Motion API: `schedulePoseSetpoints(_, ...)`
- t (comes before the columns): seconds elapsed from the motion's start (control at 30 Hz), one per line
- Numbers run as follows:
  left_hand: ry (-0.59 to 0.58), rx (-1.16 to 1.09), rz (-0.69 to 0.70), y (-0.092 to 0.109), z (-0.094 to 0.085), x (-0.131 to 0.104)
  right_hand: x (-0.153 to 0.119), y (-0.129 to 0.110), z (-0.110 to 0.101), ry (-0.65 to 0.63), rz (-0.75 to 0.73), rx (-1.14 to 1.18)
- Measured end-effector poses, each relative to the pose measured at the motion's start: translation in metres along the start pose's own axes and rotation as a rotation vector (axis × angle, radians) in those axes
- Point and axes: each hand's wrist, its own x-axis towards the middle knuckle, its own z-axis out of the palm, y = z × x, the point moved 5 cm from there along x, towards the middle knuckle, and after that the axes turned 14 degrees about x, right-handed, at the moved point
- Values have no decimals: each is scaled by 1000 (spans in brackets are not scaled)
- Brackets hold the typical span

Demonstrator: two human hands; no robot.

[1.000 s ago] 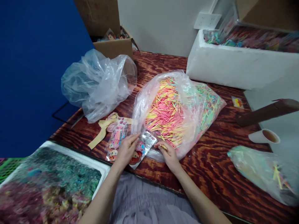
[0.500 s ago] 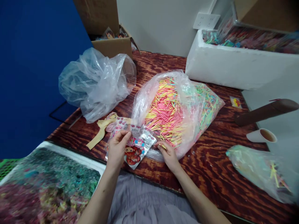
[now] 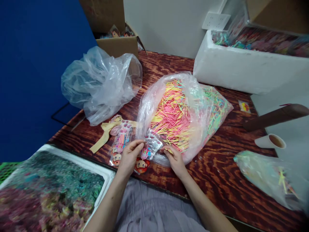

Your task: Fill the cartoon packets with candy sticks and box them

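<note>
My left hand pinches the edge of a small printed packet with a cartoon figure on it. Another printed packet lies flat on the table just left of that hand. My right hand is closed round a small bundle of yellow candy sticks, their ends showing at the fingers, close to the packet's right edge. Behind both hands a large clear bag lies open, full of thin pink and yellow sticks, with green and blue ones at its right side.
Left of the bag are a crumpled clear bag and a pale yellow cloth strip. A white foam box with colourful contents stands at lower left. On the right are a paper cup, a brown tube and a plastic bag.
My left hand has shifted right and slightly down along the packet, uncovering more of the packet on the table. My right hand stays nearly in place with the sticks.
</note>
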Motion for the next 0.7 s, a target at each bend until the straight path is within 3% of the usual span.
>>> schedulePoseSetpoints(0.23,0,-157,-50,-5,6,-4,1,-2,0,20,-11,-24)
schedulePoseSetpoints(0.43,-21,151,91,-3,3,-11,-1,-1,1,47,14,20)
schedulePoseSetpoints(0.57,20,242,110,-5,-3,-17,2,-8,-3,162,62,207)
schedulePoseSetpoints(0.7,29,324,243,1,-2,-21,21,-35,0,224,67,502)
